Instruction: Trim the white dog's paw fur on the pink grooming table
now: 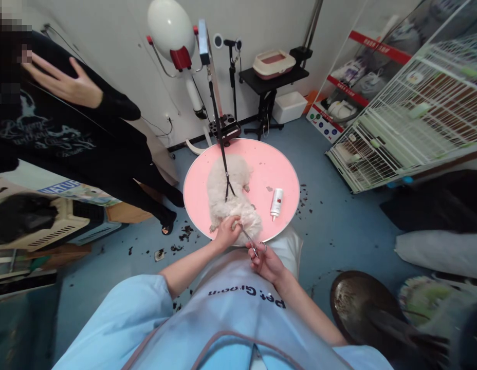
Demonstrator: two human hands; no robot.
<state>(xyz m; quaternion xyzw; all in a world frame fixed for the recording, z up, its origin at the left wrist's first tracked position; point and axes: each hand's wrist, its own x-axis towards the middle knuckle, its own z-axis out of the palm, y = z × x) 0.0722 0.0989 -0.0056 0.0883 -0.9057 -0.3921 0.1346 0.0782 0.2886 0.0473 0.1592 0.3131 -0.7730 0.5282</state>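
Note:
A small white fluffy dog (233, 198) lies on a round pink grooming table (275, 164), tethered by a black leash (223, 149) to a pole. My left hand (226, 234) is closed on the dog's fur at its near end. My right hand (267, 262) grips a thin metal scissor-like tool (249, 240) by its finger rings, its tip pointing into the fur beside my left hand. A white bottle (276, 203) with a red band lies on the table right of the dog.
Another person in black (80, 133) stands at the left with a raised hand. Dark hair clippings (184, 234) litter the blue floor. White wire cages (411, 113) stand at right, a dryer on a stand (172, 31) and a black side table (273, 77) behind.

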